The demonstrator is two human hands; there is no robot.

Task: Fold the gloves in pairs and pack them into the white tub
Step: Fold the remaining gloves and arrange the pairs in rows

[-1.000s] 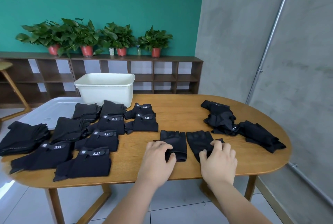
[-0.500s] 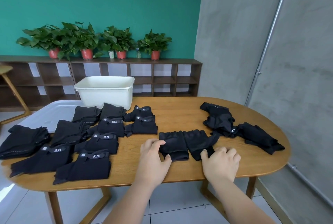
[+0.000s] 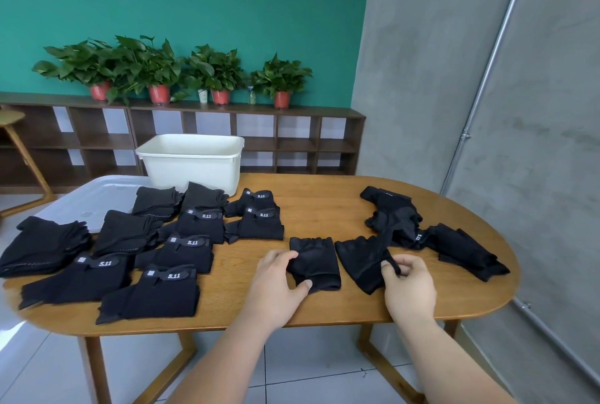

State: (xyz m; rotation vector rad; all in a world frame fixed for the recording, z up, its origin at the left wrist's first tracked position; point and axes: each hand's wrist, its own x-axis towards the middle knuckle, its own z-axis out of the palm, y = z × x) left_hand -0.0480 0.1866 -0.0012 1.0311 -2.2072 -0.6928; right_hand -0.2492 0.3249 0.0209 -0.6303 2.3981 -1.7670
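Note:
Two black fingerless gloves lie side by side near the table's front edge. My left hand [image 3: 278, 286] grips the left glove [image 3: 316, 259] at its near left corner, thumb under the cuff. My right hand [image 3: 409, 286] pinches the strap of the right glove [image 3: 360, 260] between thumb and fingers. Several folded black glove pairs [image 3: 181, 254] with "5.11" tags lie in rows on the left half of the table. A loose heap of black gloves [image 3: 399, 221] sits at the right. The white tub [image 3: 191, 161] stands at the table's far left side, its inside hidden.
The oval wooden table [image 3: 324, 205] ends close in front of me. A pale plastic lid [image 3: 107, 195] lies under the far-left gloves. Behind stand a low wooden shelf [image 3: 292, 140] with potted plants [image 3: 156, 69], a wooden stool [image 3: 13, 130] at left and a grey wall with a pipe [image 3: 480, 101] at right.
Both hands went from lying flat on the two gloves to curling on them. The left hand took the left glove's corner; the right hand lifted the right glove's strap.

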